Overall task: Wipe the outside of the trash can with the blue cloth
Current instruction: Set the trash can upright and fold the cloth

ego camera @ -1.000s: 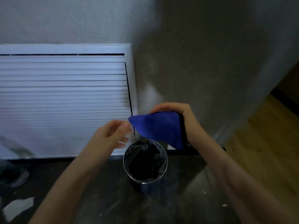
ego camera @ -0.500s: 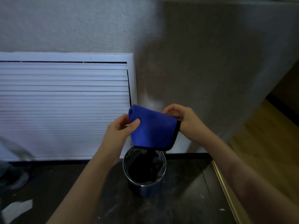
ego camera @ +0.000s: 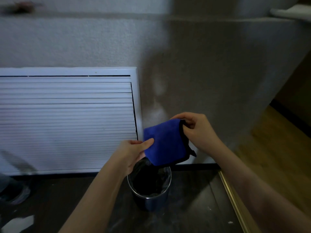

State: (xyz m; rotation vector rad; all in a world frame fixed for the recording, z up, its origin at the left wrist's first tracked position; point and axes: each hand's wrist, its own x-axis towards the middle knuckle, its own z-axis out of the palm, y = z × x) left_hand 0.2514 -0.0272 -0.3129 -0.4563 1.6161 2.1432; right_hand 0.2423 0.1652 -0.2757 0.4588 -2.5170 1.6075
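Both hands hold the blue cloth up over the open trash can

The blue cloth [ego camera: 164,142], folded and edged in black, hangs in the air just above the rim of the trash can [ego camera: 151,201], apart from its outer wall. The left hand [ego camera: 133,153] pinches the cloth's left side, thumb laid across the front and fingers tucked behind. The right hand [ego camera: 196,130] pinches the upper right corner by the black edging, fingers curled. The small round metal can stands on the dark floor [ego camera: 190,214] close to the wall, a black bag lining it. A white louvred vent [ego camera: 67,118] fills the wall to the left; a lighter wood floor [ego camera: 277,158] begins at the right
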